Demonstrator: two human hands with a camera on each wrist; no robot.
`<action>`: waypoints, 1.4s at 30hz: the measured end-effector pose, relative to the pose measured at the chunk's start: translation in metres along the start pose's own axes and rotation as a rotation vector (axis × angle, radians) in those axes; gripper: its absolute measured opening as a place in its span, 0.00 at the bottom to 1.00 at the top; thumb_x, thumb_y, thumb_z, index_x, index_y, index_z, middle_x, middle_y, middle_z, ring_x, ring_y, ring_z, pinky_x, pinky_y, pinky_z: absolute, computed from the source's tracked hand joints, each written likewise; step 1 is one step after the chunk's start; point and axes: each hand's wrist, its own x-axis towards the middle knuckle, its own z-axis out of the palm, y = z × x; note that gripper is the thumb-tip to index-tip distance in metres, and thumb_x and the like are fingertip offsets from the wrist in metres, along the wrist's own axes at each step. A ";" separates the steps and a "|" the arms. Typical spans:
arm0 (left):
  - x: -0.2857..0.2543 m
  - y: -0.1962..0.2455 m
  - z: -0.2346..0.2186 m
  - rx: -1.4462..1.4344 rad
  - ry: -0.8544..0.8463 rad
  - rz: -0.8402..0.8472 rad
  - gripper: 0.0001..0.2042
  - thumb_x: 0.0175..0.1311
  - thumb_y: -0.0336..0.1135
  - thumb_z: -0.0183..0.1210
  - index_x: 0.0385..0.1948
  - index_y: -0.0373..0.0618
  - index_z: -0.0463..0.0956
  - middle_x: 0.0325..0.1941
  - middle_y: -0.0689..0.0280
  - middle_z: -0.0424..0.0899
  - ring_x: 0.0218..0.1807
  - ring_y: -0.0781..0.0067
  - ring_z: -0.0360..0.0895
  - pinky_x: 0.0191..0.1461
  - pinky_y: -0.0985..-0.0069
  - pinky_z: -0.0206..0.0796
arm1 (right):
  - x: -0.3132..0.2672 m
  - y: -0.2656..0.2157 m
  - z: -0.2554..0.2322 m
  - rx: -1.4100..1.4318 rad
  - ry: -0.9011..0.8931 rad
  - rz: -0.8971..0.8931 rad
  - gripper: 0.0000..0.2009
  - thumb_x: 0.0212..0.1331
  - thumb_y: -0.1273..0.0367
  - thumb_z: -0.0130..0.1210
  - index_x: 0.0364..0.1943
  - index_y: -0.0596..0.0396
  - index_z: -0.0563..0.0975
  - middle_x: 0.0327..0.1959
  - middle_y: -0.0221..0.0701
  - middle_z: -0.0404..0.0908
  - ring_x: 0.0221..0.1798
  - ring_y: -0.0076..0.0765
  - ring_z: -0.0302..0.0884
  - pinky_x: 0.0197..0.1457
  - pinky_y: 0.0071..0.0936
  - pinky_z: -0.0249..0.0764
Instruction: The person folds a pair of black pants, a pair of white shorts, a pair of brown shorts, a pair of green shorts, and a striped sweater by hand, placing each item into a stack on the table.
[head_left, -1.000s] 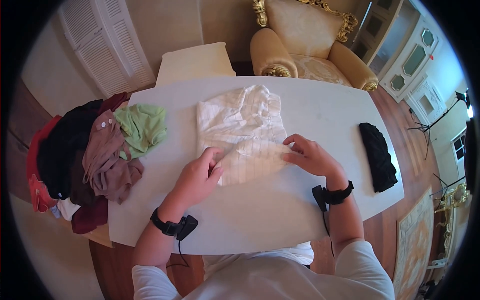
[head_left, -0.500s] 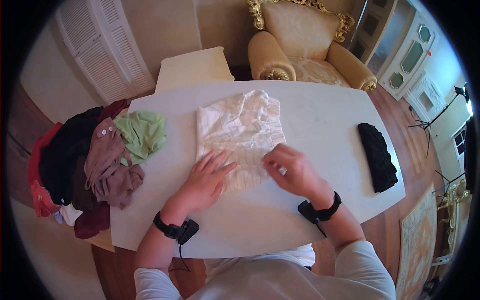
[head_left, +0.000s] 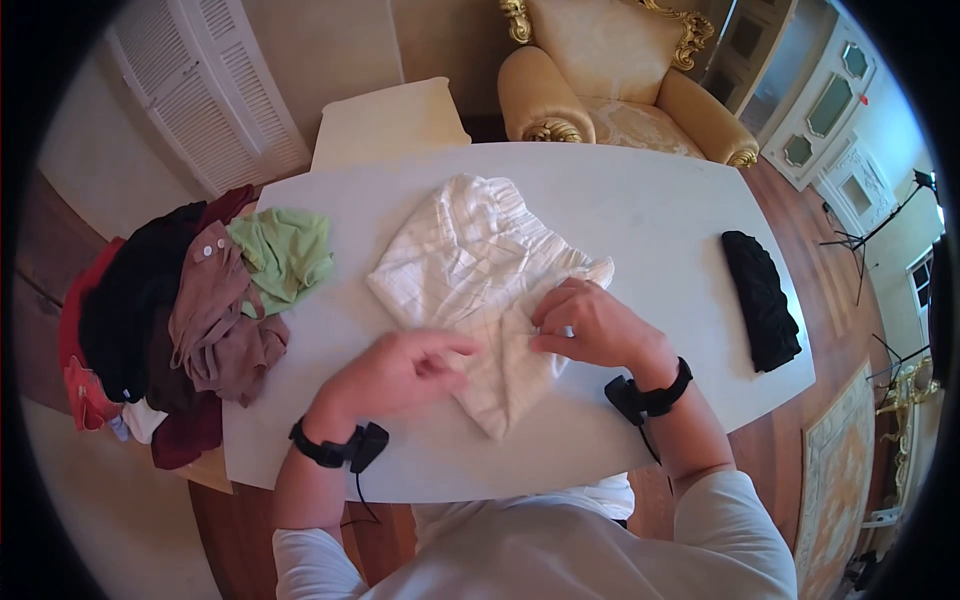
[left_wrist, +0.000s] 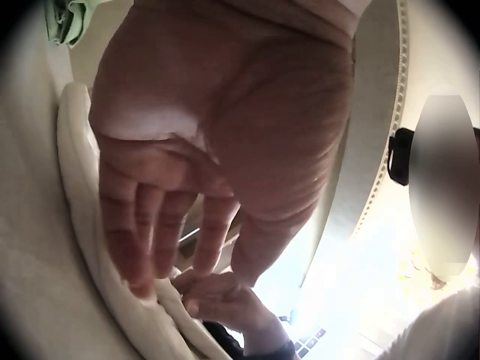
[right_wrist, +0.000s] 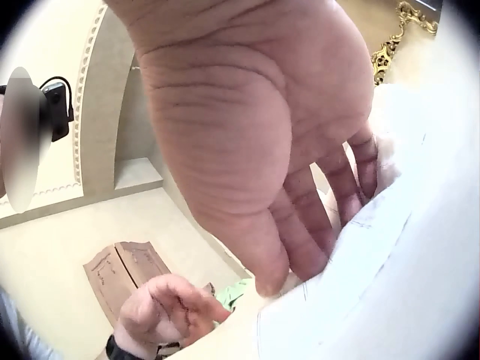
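White striped pants [head_left: 450,260] with a gathered elastic waistband lie slanted on the table, the waistband facing the far right and one corner pointing toward the person. My right hand [head_left: 600,325] is at their right side below the waistband, thumb and bent fingers pinching the cloth; in the right wrist view the fingertips meet the white fabric [right_wrist: 337,292]. My left hand [head_left: 400,370], blurred, hovers by the near left edge of the pants. Its fingers are loosely extended and hold nothing, and the left wrist view shows the bare palm [left_wrist: 225,112].
At the table's left lies a heap of clothes, with a brown garment [head_left: 215,310] and a green one [head_left: 285,255] on top. A folded black garment [head_left: 760,300] lies near the right edge of the white table [head_left: 640,220]. Beyond stand a stool [head_left: 390,125] and a gold armchair [head_left: 620,90].
The pants have turned so their waistband slants, and a corner now points toward the person. The left hand has lifted off the cloth; the right hand has moved slightly right.
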 end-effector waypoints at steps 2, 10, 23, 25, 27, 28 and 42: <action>0.004 -0.006 -0.013 -0.103 0.209 -0.175 0.15 0.67 0.33 0.68 0.53 0.39 0.84 0.53 0.59 0.86 0.50 0.73 0.83 0.52 0.76 0.76 | -0.001 -0.003 -0.002 0.002 -0.015 0.023 0.08 0.54 0.67 0.62 0.21 0.51 0.82 0.31 0.28 0.82 0.45 0.40 0.80 0.57 0.37 0.72; 0.013 -0.095 -0.042 0.598 0.793 -0.055 0.25 0.68 0.42 0.69 0.60 0.37 0.74 0.44 0.58 0.84 0.47 0.67 0.82 0.52 0.71 0.76 | 0.000 -0.009 -0.002 -0.017 -0.026 0.023 0.07 0.53 0.67 0.62 0.21 0.52 0.82 0.30 0.27 0.82 0.47 0.36 0.79 0.56 0.35 0.72; 0.009 -0.086 -0.048 -0.080 0.252 -0.252 0.22 0.57 0.35 0.75 0.49 0.37 0.76 0.36 0.64 0.84 0.38 0.73 0.81 0.43 0.73 0.74 | -0.007 0.000 -0.013 0.058 -0.129 0.167 0.05 0.48 0.77 0.69 0.29 0.58 0.84 0.40 0.34 0.86 0.50 0.48 0.81 0.60 0.39 0.75; -0.002 -0.065 -0.048 -0.032 0.043 -0.207 0.20 0.59 0.37 0.75 0.44 0.37 0.75 0.36 0.65 0.84 0.37 0.75 0.81 0.41 0.74 0.74 | -0.014 0.009 -0.014 0.013 -0.105 0.214 0.05 0.49 0.79 0.67 0.30 0.58 0.84 0.41 0.34 0.86 0.51 0.48 0.81 0.61 0.40 0.75; -0.006 -0.045 -0.048 -0.050 -0.066 -0.267 0.19 0.63 0.38 0.74 0.44 0.38 0.74 0.35 0.66 0.84 0.36 0.77 0.82 0.39 0.76 0.75 | -0.020 0.015 -0.013 -0.072 -0.053 0.276 0.07 0.49 0.81 0.64 0.32 0.57 0.85 0.43 0.35 0.87 0.52 0.48 0.82 0.63 0.41 0.75; -0.006 -0.037 -0.046 -0.090 -0.069 -0.349 0.18 0.65 0.38 0.73 0.46 0.39 0.73 0.35 0.67 0.84 0.35 0.78 0.82 0.37 0.77 0.75 | -0.022 0.016 -0.010 -0.130 0.027 0.263 0.07 0.50 0.82 0.63 0.33 0.57 0.85 0.43 0.35 0.87 0.53 0.48 0.82 0.64 0.42 0.74; 0.025 -0.083 -0.030 -0.343 0.469 -0.264 0.27 0.67 0.39 0.71 0.60 0.34 0.69 0.38 0.60 0.86 0.34 0.74 0.85 0.32 0.75 0.78 | -0.008 -0.015 0.001 0.013 0.183 0.285 0.07 0.57 0.76 0.61 0.40 0.57 0.83 0.43 0.35 0.84 0.55 0.50 0.79 0.63 0.40 0.76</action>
